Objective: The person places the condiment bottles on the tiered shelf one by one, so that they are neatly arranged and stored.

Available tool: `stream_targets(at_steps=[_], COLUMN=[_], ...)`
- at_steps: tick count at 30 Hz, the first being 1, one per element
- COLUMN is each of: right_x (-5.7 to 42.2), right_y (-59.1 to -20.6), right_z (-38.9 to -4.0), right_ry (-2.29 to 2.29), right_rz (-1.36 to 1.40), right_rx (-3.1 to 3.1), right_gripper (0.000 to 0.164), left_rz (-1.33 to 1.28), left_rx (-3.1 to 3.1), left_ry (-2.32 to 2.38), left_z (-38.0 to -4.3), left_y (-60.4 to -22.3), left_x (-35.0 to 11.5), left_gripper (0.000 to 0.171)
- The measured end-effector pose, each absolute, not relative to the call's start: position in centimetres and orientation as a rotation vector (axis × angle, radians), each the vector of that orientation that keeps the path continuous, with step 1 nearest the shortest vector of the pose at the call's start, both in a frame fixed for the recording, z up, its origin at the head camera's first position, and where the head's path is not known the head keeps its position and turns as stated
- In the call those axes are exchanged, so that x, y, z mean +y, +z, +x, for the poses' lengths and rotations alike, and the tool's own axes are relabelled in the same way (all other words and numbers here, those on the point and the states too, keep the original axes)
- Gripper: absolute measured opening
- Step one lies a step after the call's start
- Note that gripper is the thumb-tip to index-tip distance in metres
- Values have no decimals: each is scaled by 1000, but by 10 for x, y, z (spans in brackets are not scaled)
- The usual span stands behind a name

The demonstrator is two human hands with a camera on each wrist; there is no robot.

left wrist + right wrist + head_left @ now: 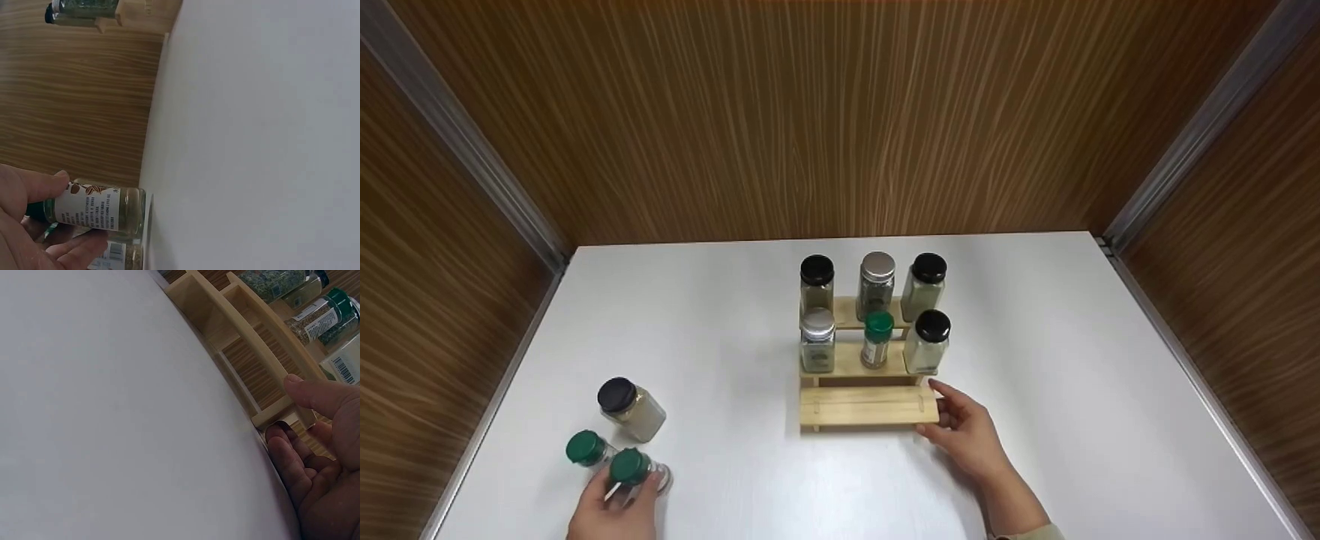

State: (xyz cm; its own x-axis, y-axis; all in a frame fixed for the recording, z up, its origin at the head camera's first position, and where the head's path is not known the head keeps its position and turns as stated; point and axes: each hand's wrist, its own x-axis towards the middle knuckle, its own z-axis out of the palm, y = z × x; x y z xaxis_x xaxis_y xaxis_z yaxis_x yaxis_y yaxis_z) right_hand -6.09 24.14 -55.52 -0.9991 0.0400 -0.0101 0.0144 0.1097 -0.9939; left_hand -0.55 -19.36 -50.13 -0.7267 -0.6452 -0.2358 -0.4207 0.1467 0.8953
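My left hand [615, 510] holds a small glass spice jar with a green cap [630, 466] between thumb and fingers. In the left wrist view this jar [95, 208] has a white printed label, and its base is close over the white tabletop. Right beside it stands another green-capped jar [586, 448], partly hidden by the hand. A black-capped jar [634, 411] is just behind them. My right hand [964, 431] grips the right end of the lowest shelf of a wooden spice rack [870, 406], thumb at the front edge [306, 391] and fingers around the end.
The rack's bottom shelf carries no jars. On its middle tier stand a silver-capped jar [818, 341], a green-capped jar [877, 339] and a black-capped jar [928, 343]. Three more jars fill the top tier, including a silver-capped one [876, 285]. Wood-grain panels [840, 120] enclose the white table [1072, 360].
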Motion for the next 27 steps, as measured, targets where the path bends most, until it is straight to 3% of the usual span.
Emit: stream_targets(at_steps=[15, 27], right_x=[243, 243], right_y=[-556, -555], right_z=[-60, -60], right_ry=[2086, 2098], right_rz=[-43, -20], right_rx=[-2353, -2333], right_gripper=[79, 79], left_rz=[559, 397], left_rx=[-2190, -2258], left_ry=[-1608, -1616], left_z=[-31, -47], left_y=[-478, -462], left_x=[-146, -120], left_gripper=[51, 55])
